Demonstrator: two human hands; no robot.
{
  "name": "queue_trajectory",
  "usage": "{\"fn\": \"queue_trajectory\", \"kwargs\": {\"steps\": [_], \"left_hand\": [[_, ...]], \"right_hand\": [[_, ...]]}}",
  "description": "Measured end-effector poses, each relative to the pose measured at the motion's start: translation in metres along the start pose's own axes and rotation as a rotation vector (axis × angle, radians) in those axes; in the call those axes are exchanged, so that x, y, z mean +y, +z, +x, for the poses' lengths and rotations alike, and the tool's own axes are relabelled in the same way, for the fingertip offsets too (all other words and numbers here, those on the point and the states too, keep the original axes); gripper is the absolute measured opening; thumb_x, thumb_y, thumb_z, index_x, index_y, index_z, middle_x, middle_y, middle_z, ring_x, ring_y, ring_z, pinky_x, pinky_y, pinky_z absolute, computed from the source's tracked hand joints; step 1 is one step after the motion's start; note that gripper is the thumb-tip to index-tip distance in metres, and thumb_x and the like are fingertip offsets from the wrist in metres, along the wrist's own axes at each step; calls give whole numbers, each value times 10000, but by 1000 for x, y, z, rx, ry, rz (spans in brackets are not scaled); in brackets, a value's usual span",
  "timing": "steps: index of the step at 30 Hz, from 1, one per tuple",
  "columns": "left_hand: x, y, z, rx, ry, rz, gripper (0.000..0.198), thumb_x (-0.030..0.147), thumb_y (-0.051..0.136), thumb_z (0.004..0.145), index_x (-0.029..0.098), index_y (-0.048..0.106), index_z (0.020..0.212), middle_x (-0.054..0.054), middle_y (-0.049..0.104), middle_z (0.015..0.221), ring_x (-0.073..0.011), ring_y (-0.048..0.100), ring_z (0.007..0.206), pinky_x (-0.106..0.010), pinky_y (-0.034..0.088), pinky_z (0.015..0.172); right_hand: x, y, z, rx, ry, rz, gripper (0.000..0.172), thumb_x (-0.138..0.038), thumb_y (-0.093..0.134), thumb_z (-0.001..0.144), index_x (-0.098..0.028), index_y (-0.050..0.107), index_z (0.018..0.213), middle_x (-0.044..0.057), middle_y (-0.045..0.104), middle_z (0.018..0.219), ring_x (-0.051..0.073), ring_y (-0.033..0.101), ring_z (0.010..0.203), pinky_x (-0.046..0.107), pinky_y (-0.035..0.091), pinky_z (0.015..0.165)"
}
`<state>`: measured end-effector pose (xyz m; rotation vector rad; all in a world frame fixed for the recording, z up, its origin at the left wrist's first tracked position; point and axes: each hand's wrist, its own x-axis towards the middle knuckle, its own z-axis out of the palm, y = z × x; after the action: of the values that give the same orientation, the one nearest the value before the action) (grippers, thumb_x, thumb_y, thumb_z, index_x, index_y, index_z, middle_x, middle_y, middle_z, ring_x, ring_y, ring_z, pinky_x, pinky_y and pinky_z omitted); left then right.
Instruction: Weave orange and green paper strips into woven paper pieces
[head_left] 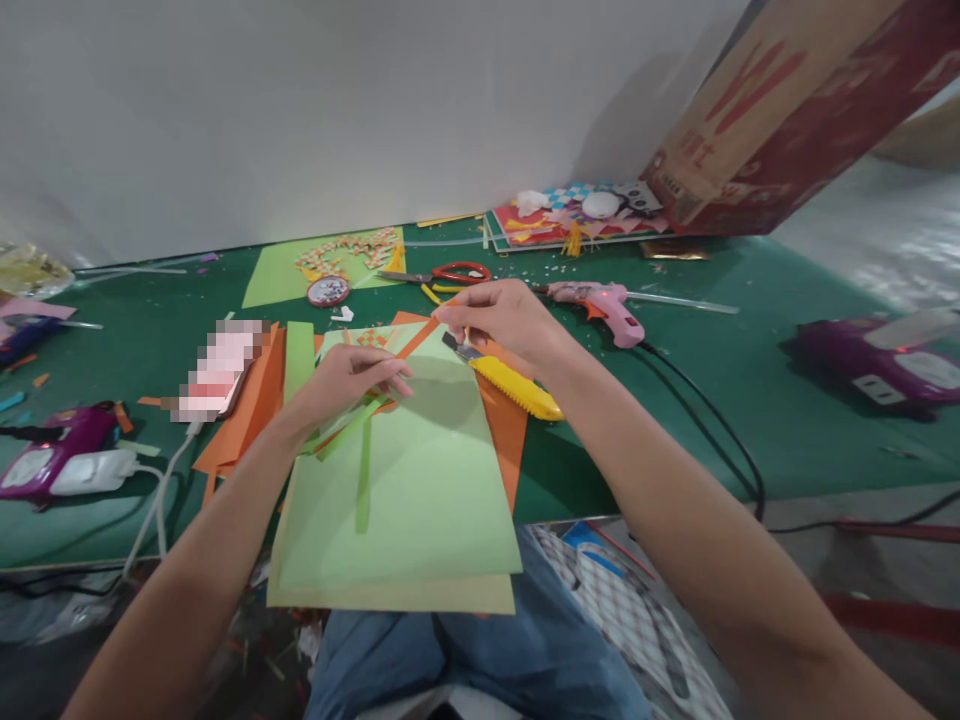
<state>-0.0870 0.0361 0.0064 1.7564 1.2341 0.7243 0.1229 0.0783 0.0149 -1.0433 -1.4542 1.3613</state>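
An orange paper strip (418, 340) runs slantwise between my two hands, over light green sheets (420, 480). Its upper end is pinched in the fingertips of my right hand (502, 318). My left hand (349, 385) is closed around the strip's lower part, above a small woven orange and green piece that it partly hides. Green strips (364, 475) lie below that hand on the sheets. A yellow utility knife (517, 388) rests under my right hand, on the edge of the sheets and orange paper (506, 435).
Red-handled scissors (461, 273) and a pink glue gun (607, 310) lie behind my hands. A phone (221, 370) and orange paper (251, 400) are at left. Purple power strips (64, 450) stand at both sides. A large box (795, 110) leans at the back right.
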Motion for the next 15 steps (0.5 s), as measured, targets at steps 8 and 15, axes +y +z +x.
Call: {"fn": "queue_trajectory", "kwargs": {"steps": [8, 15], "left_hand": [[-1, 0, 1, 6, -6, 1, 316, 416, 573, 842, 137, 718, 811, -91, 750, 746, -158, 684, 685, -254, 555, 667], [1, 0, 2, 6, -15, 8, 309, 403, 571, 846, 133, 716, 812, -87, 750, 745, -155, 684, 690, -251, 556, 674]], "right_hand": [[5, -4, 3, -40, -4, 136, 132, -260, 758, 651, -142, 699, 657, 9, 577, 556, 68, 453, 491, 214, 297, 423], [6, -2, 3, 0, -68, 159, 102, -244, 744, 646, -153, 698, 634, 13, 604, 603, 60, 447, 491, 207, 305, 418]]}}
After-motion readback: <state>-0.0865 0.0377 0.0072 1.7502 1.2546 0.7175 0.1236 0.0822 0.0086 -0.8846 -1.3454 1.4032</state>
